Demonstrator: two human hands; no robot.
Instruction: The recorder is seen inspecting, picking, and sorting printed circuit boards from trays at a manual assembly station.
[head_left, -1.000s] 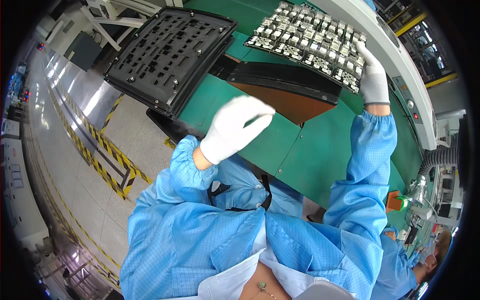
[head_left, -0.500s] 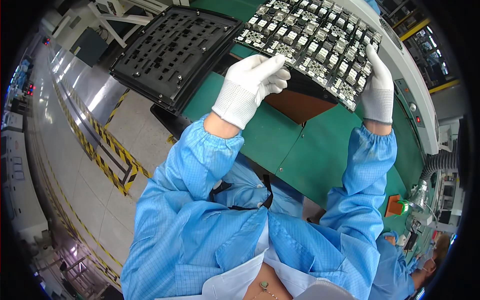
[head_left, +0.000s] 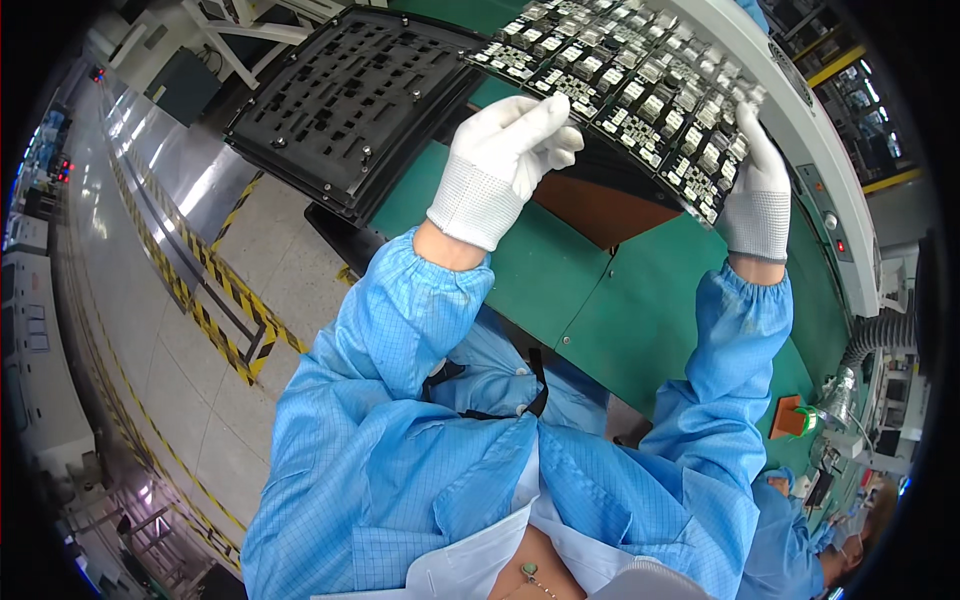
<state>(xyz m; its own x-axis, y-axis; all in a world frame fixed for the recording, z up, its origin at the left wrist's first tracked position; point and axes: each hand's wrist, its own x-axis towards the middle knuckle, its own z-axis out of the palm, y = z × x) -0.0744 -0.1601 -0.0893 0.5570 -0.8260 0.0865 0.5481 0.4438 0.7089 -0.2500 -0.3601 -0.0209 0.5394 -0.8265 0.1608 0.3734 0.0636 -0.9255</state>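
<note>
A large black circuit board panel (head_left: 625,90), set with rows of small silver and white components, is held up tilted at the top of the view. My left hand (head_left: 510,150), in a white knit glove, is closed at the panel's near edge, with thumb and forefinger pinched there and the other fingers curled. At its right edge my right hand (head_left: 760,190), gloved alike, grips the panel; the thumb lies along the side and the other fingers are mostly hidden behind it. Left of the panel lies a black fixture tray (head_left: 345,110) with many cut-out slots and screws.
Beneath the panel, a green worktop (head_left: 640,290) carries a brown block-like piece (head_left: 600,210). A pale machine housing (head_left: 825,190) with buttons runs along the right. Yellow-black tape (head_left: 215,320) marks the floor at left. Another person in blue (head_left: 790,540) is at the lower right.
The panel has tilted, and its far right part looks blurred by motion. Its near right corner has shifted slightly toward me. Both hands stay at its edges, the left nearly in place.
</note>
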